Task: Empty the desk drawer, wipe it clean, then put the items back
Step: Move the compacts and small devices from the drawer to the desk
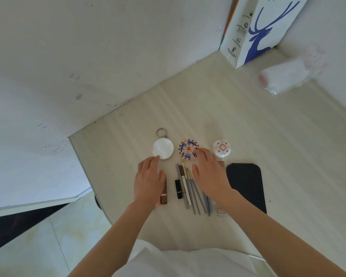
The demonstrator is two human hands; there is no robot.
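Small items lie in rows on the pale desk top (248,126). A round mirror with a key ring (162,148), a patterned round compact (188,149) and a white round jar (221,148) form the far row. Nearer lie a brown lipstick (164,193), a black lipstick (178,189), several thin brushes and pencils (190,188) and a flat black case (247,186). My left hand (149,180) hovers flat above the brown lipstick, fingertips at the mirror's edge. My right hand (210,174) is spread above the brushes, fingertips near the compact. Neither holds anything. No drawer is visible.
A white paper bag with a blue deer print (262,31) stands at the desk's far corner against the wall. A white roll in clear plastic wrap (286,76) lies to its right. The desk's left edge drops to a tiled floor (54,236).
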